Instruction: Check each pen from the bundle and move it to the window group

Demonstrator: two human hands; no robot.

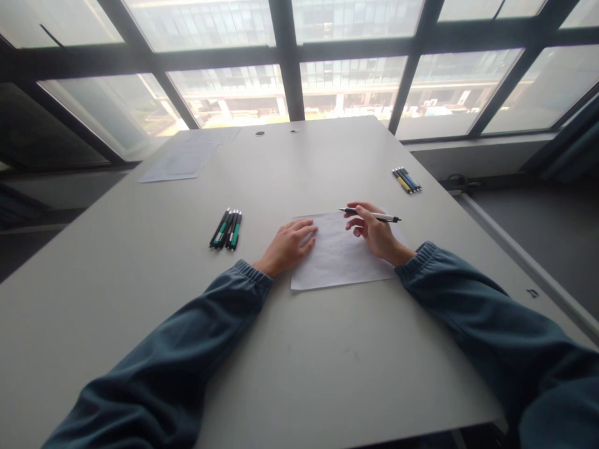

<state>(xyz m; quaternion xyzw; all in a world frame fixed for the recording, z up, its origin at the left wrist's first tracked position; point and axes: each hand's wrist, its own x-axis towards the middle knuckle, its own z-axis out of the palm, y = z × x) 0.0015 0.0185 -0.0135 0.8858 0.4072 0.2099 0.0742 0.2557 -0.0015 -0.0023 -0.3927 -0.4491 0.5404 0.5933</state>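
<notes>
A white sheet of paper (344, 259) lies on the table in front of me. My left hand (290, 244) rests flat across its left edge, fingers stretched out and holding nothing. Above the right part of the paper, my right hand (372, 234) grips a white and black pen (382, 217) between thumb and fingers. The pen is nearly level, its pointed end to the left and off the paper. Left of my left hand lies a group of several black and green pens (226, 229).
Several pens with yellow and blue parts (407, 179) lie near the right edge of the white table (299, 349). More paper sheets (180, 156) lie at the far left. A dark round piece (260, 133) is at the back, before the windows (350, 87).
</notes>
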